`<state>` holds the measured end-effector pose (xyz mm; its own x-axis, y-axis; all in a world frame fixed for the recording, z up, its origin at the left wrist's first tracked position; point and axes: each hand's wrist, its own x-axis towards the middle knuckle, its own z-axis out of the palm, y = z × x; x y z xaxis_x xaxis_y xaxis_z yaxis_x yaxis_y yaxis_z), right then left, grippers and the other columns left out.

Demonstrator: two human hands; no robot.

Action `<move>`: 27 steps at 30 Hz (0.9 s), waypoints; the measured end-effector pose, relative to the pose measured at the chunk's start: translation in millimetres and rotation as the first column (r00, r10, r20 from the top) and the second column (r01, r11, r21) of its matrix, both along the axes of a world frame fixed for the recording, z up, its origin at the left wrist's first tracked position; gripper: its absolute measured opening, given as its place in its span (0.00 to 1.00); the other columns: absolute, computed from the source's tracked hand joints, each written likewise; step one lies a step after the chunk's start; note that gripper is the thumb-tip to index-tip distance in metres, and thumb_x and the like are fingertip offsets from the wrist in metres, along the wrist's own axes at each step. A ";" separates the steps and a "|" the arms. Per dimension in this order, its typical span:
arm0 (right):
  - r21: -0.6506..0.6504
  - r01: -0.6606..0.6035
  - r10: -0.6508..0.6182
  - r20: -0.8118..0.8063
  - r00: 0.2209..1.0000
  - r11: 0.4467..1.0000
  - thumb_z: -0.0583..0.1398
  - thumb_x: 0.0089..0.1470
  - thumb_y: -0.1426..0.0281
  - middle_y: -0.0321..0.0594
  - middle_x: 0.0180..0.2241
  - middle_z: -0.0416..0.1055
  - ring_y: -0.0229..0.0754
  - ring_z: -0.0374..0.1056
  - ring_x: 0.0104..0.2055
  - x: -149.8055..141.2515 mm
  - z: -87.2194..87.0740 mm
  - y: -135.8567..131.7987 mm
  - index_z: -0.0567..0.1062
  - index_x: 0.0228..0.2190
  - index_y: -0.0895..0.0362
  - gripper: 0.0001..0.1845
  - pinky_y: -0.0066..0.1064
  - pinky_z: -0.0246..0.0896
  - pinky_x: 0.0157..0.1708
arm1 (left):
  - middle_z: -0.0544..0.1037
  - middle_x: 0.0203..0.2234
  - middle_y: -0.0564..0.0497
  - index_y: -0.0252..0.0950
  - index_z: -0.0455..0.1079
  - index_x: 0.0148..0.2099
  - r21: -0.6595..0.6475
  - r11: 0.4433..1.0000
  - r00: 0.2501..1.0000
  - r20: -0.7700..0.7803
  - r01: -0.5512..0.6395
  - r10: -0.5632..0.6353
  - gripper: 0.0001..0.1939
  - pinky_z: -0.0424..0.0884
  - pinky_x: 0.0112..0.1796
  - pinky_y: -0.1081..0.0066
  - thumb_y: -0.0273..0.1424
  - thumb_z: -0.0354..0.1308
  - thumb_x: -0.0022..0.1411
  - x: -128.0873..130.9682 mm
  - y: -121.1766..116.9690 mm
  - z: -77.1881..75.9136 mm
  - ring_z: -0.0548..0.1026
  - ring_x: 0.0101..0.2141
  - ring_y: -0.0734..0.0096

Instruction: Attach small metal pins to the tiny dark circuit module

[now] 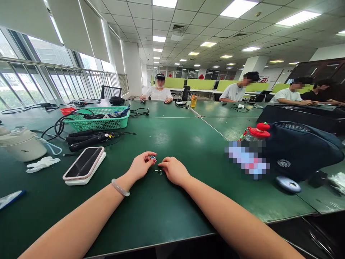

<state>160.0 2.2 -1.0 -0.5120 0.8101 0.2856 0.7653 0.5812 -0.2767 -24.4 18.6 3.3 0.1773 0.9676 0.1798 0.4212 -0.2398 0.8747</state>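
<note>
My left hand (141, 166), with a pale bangle (120, 187) on its wrist, pinches a small blue circuit board (153, 158) between thumb and fingertips, just above the green table (161, 223). Close on its right is my right hand (174, 170), fingers curled and drawn together. Whether anything sits between those fingertips is too small to make out. Below them, a tiny metallic part (160, 172) and a smaller white bit (156, 170) lie on the tabletop. A narrow gap separates the two hands.
Left of my hands are a phone (87, 162) on a white box, black cable-like gear (88, 139), a green basket (98, 123) and a cream bottle (23, 145). A dark bag (299, 151) and a round case (288, 184) lie right. Several people sit farther back.
</note>
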 end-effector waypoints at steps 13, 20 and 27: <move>0.010 0.084 -0.084 0.029 0.996 0.996 0.56 0.54 0.70 0.39 0.33 0.68 0.39 0.64 0.35 3.0 -5.2 9.9 0.73 0.30 0.56 0.06 0.29 0.55 0.35 | 0.76 0.25 0.55 0.39 0.64 0.40 -0.042 0.985 0.965 -0.201 0.165 -0.170 0.11 0.66 0.31 0.73 0.35 0.54 0.53 12.0 -20.7 14.4 0.73 0.28 0.71; -0.087 0.152 -0.164 -0.160 0.973 0.985 0.54 0.54 0.73 0.38 0.30 0.66 0.36 0.62 0.33 8.2 -4.8 10.1 0.70 0.26 0.57 0.07 0.28 0.55 0.34 | 0.76 0.28 0.54 0.38 0.64 0.37 -0.010 0.989 0.974 -0.176 0.144 -0.144 0.11 0.68 0.33 0.71 0.35 0.58 0.50 13.1 -21.2 14.0 0.74 0.29 0.71; -0.034 0.007 -0.020 -0.396 0.918 0.999 0.54 0.54 0.74 0.35 0.29 0.65 0.34 0.60 0.32 -2.9 5.8 -5.1 0.68 0.25 0.57 0.07 0.26 0.55 0.33 | 0.74 0.26 0.54 0.37 0.65 0.33 0.021 0.989 0.975 -0.177 0.144 -0.138 0.10 0.68 0.32 0.71 0.33 0.60 0.48 15.1 -20.8 12.8 0.72 0.29 0.70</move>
